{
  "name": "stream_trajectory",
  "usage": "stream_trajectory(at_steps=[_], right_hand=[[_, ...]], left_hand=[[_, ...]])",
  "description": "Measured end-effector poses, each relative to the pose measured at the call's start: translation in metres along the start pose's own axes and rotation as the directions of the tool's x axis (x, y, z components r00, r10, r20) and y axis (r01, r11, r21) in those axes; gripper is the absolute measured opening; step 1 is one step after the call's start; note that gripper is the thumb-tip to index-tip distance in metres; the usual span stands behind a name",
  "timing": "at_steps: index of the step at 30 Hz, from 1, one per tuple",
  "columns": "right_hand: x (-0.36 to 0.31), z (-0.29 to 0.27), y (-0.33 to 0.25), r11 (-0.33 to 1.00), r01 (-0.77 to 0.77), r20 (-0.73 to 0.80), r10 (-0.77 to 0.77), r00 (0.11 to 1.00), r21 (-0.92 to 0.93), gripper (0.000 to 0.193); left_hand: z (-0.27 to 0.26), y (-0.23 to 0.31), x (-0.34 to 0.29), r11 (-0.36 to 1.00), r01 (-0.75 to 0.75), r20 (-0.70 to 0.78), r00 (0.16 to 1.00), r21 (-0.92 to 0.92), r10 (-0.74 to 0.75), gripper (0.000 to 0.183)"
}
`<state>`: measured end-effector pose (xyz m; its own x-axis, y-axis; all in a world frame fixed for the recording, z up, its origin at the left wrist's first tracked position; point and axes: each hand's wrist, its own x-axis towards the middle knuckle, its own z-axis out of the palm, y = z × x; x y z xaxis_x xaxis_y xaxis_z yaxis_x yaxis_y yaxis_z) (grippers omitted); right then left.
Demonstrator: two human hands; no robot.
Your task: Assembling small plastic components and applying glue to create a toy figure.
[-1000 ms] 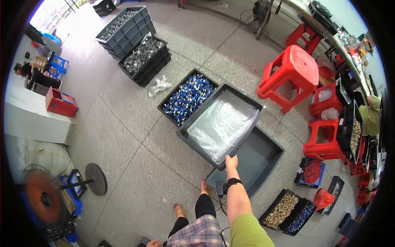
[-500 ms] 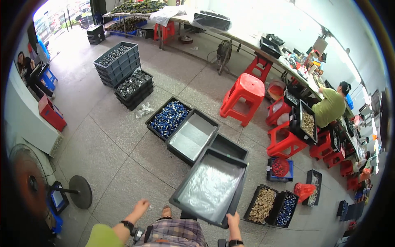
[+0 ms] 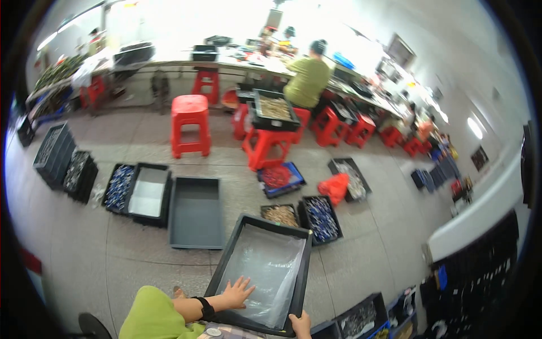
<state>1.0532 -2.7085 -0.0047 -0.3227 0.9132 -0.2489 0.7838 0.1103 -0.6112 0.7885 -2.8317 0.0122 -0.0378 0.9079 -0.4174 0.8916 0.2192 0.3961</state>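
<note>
I hold a black plastic crate [image 3: 305, 254] tilted in front of me, with a clear plastic sheet [image 3: 265, 254] lining its bottom. My right hand [image 3: 301, 325] is closed round the crate's near right corner. My left hand [image 3: 238, 292] has its fingers spread over the sheet at the left side of the crate; whether the palm presses on it I cannot tell. Just beyond lies a grey crate [image 3: 196, 212] with a bare inside. A crate of brass-coloured parts [image 3: 279, 214] is partly hidden behind the held crate, beside a crate of blue parts [image 3: 322, 219].
A lined crate [image 3: 148, 191] and another crate of blue parts [image 3: 119, 187] stand on the floor to the left. Red stools [image 3: 190, 124] stand before the long workbench [image 3: 237, 65], where a person in green [image 3: 309, 76] sits. More bins [image 3: 361, 316] are at the lower right.
My view and body have turned right. The lined crate has come away from the floor crates with my right hand. My left hand has moved from beside me onto the sheet.
</note>
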Motion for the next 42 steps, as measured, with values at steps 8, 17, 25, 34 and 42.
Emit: stream_trajectory(at_steps=[8, 17, 25, 34, 42], right_hand=[[0.019, -0.178, 0.067, 0.957, -0.146, -0.215, 0.202, 0.956, 0.249, 0.033], [0.114, -0.286, 0.188, 0.886, -0.219, -0.383, 0.384, 0.840, 0.408, 0.032], [0.280, -0.408, 0.276, 0.918, -0.253, -0.458, 0.374, 0.806, 0.305, 0.041], [0.518, -0.565, 0.324, 0.880, -0.244, -0.474, 0.432, 0.767, 0.408, 0.029], [0.812, -0.683, 0.427, 0.969, -0.102, -0.409, 0.188, 0.893, 0.224, 0.041]], left_hand=[[-0.005, 0.153, 0.148, 0.970, -0.224, 0.020, 0.974, 0.089, 0.224, 0.100], [-0.044, 0.308, 0.336, 0.761, -0.604, 0.029, 0.787, 0.237, 0.616, 0.096], [-0.077, 0.423, 0.569, 0.736, -0.617, 0.190, 0.786, 0.278, 0.588, 0.094], [-0.167, 0.538, 0.799, 0.715, -0.664, 0.177, 0.748, 0.219, 0.640, 0.094], [-0.274, 0.607, 1.057, 0.677, -0.735, -0.233, 0.651, 0.048, 0.723, 0.070]])
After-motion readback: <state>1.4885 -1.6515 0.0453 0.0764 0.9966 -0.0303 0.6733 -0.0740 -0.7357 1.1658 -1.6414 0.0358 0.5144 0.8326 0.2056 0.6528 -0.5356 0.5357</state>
